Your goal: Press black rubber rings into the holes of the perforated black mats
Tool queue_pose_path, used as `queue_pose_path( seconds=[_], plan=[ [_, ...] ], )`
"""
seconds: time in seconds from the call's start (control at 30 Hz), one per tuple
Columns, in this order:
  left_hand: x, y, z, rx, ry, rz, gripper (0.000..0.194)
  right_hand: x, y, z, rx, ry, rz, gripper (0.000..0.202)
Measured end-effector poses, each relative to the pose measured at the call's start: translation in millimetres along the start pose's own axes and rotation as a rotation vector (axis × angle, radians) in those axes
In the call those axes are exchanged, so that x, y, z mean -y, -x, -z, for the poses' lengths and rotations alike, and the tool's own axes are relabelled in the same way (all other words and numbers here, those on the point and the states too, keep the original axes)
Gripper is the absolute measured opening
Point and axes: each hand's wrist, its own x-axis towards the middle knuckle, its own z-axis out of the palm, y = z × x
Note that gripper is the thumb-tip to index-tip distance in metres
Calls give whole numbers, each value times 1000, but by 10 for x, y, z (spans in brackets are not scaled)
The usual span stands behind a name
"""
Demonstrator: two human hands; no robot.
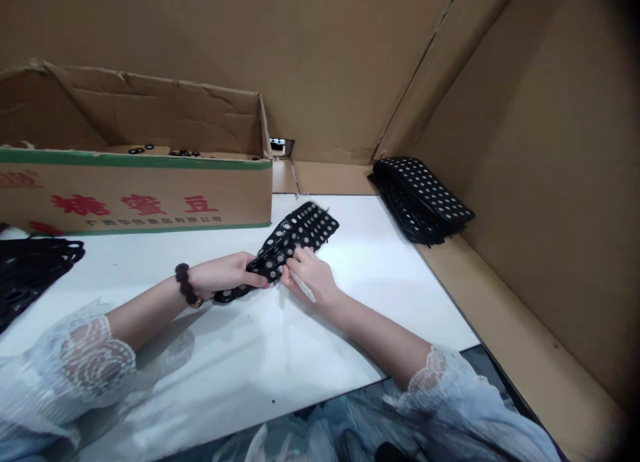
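Observation:
A bunched black fabric piece with white polka dots (303, 232) is held just above the white table, angled up to the right. My left hand (227, 274), with a dark bracelet at its wrist, is closed round the fabric's lower left part, thumb on top. At the fabric's lower edge, my right hand (313, 279) is closed with its fingertips pinched against the cloth. A slim whitish thing (303, 289) shows along that palm; its kind is unclear. Whatever lies between the right fingertips is hidden.
An open cardboard box (165, 189) with small black rings (143, 149) inside stands at the back left. Black strips (37, 269) lie at the left edge. Folded polka-dot fabric pieces (425, 195) are stacked at the right. Tall cardboard walls (525, 182) enclose the back and right.

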Motion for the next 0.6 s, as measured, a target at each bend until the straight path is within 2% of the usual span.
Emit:
queue_pose_path(
  seconds=[0.13, 0.23, 0.3, 0.37, 0.43, 0.5, 0.6],
  plan=[
    [17, -58, 51, -35, -165, 26, 25, -25, 36, -105, -67, -73, 20, 26],
    [26, -73, 62, -79, -340, 32, 23, -27, 49, -145, -59, -216, 8, 27],
    [26, -59, 71, -151, -473, 14, 24, -50, 48, -124, -32, -344, -25, 30],
    [21, -29, 94, -286, -609, -4, 30, -107, 37, -71, -21, -494, -98, 31],
    [9, 10, 129, -352, -678, 0, 40, -195, 17, -5, -67, -638, -186, 31],
    [-5, 47, 166, -238, -658, 7, 43, -289, -9, 61, -176, -719, -244, 31],
    [-22, 96, 206, 83, -571, -18, 29, -379, -45, 135, -267, -752, -223, 34]
  ],
)
